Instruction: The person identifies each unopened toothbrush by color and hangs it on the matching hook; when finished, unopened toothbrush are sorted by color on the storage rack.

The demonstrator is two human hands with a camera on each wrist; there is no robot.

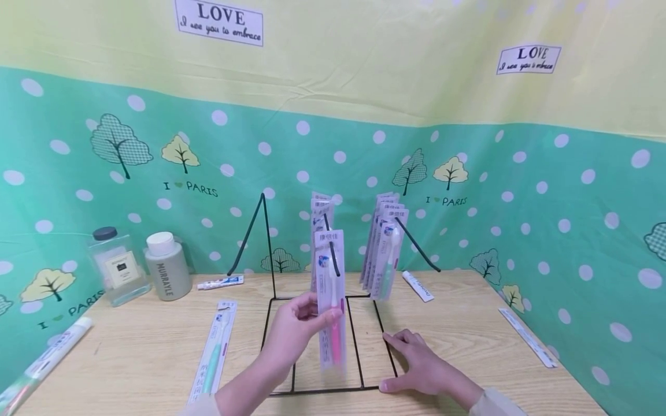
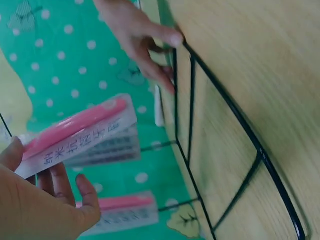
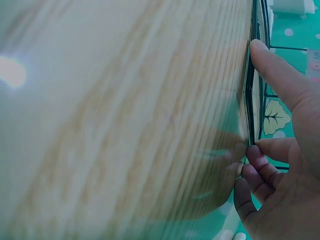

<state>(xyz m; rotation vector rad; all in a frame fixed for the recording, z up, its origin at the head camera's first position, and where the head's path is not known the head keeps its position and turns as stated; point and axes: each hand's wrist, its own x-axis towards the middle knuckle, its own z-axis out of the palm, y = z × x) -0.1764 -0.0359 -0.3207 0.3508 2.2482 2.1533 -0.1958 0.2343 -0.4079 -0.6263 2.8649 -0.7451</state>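
My left hand (image 1: 296, 332) pinches a packaged toothbrush (image 1: 333, 341) with a pink handle between thumb and fingers. Its package is upright at the middle hook of a black wire display rack (image 1: 322, 392), and the hook's tip shows in front of the card's top. More packaged toothbrushes (image 1: 319, 207) hang behind it on that hook. Several others, the front one with a green handle (image 1: 387, 248), hang from the right hook. My right hand (image 1: 424, 364) rests at the rack's front right corner, thumb on the front bar and index finger against the side bar (image 3: 249, 95).
Left of the rack lies another packaged toothbrush (image 1: 212, 352). Further left stand a clear bottle (image 1: 121, 271) and a grey bottle (image 1: 169, 268). Small tubes (image 1: 221, 282) lie behind; a white strip-shaped pack (image 1: 527, 337) is at right. The rack's left hook (image 1: 247, 231) holds nothing.
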